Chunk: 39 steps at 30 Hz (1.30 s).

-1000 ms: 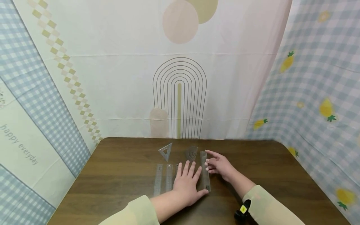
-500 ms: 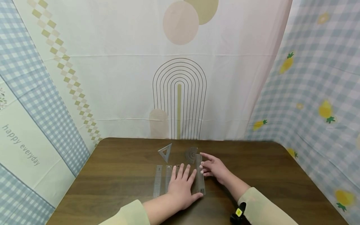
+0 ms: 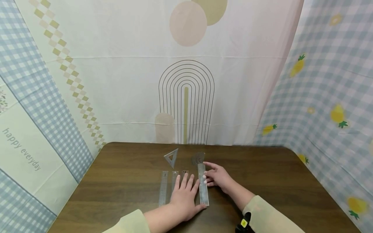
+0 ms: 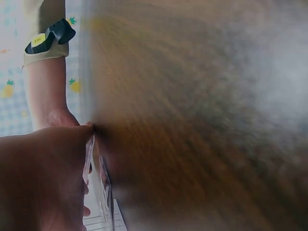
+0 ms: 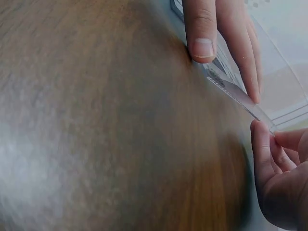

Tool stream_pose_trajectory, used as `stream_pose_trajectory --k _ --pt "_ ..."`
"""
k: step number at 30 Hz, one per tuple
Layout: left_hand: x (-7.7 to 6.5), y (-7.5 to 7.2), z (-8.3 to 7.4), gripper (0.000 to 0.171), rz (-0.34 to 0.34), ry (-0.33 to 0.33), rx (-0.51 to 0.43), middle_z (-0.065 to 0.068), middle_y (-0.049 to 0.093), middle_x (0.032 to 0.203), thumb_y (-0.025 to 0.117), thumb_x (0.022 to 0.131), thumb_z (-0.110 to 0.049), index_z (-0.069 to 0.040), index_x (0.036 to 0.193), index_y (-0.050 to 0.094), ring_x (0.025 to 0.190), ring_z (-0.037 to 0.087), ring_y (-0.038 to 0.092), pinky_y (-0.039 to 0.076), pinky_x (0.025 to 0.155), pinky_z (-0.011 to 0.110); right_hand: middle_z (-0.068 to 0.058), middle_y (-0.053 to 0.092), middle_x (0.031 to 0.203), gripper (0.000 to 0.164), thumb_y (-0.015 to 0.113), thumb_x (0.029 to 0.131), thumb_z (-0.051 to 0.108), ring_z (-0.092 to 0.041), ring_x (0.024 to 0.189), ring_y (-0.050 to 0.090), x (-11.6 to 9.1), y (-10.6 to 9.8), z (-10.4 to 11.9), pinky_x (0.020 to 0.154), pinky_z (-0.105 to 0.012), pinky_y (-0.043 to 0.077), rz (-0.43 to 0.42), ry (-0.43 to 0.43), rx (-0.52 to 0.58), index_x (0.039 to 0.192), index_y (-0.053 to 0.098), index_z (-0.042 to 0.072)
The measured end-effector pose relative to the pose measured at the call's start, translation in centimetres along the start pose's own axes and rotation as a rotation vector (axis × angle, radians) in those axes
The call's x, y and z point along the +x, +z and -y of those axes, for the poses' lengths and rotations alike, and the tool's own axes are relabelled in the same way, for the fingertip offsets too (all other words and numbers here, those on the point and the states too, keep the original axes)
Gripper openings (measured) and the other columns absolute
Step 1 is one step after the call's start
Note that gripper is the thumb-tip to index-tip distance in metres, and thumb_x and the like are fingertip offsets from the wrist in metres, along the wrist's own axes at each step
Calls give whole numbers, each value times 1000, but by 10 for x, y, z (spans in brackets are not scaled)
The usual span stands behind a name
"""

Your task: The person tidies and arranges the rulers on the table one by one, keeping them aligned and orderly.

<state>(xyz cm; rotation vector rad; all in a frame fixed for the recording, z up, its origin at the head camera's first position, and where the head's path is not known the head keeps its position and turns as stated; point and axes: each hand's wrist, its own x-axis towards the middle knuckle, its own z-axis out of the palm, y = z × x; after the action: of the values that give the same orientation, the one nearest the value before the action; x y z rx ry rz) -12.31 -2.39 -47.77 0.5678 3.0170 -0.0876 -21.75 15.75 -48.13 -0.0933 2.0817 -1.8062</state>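
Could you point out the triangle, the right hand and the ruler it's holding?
Triangle [image 3: 174, 157], head view: the bar right of its hole.
Right hand [image 3: 220, 177], head view: back of the hand.
Ruler [image 3: 203, 190], head view: middle of its flat face.

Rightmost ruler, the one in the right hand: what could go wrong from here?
The right hand holds the rightmost ruler by a long edge, so it might slip. In the head view its far end meets or nearly meets the protractor, which it could nudge. The left hand partly covers the second ruler from the left; a shift might drag it askew.
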Motion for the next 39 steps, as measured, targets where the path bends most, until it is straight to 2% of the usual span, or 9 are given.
stream_pose_trajectory --k 9,20,32,39 --pt "-8 -4 3 93 6 -9 5 8 27 162 37 85 -83 -22 156 35 150 32 15 9 118 57 -13 66 91 51 56 99 4 -18 69 66 1 10 2 62 -36 60 17 -8 -51 149 43 4" --pt "-13 -5 8 93 49 -13 -18 8 27 162 36 86 -83 -22 156 35 151 31 14 7 118 57 -11 66 83 51 56 99 5 -17 63 65 3 19 2 57 -34 58 40 -1 -121 148 43 3" --pt "-15 -8 9 93 53 -10 -7 8 28 162 36 85 -84 -22 155 38 150 32 15 7 119 57 -9 65 78 49 61 97 6 -16 53 60 3 19 5 48 -30 52 42 -57 -345 144 48 3" --pt "-17 -8 12 93 61 -6 3 7 26 162 36 84 -84 -23 154 39 151 32 14 6 119 57 -7 62 70 48 64 96 9 -13 47 56 3 19 11 42 -25 45 67 -44 -407 141 51 4"
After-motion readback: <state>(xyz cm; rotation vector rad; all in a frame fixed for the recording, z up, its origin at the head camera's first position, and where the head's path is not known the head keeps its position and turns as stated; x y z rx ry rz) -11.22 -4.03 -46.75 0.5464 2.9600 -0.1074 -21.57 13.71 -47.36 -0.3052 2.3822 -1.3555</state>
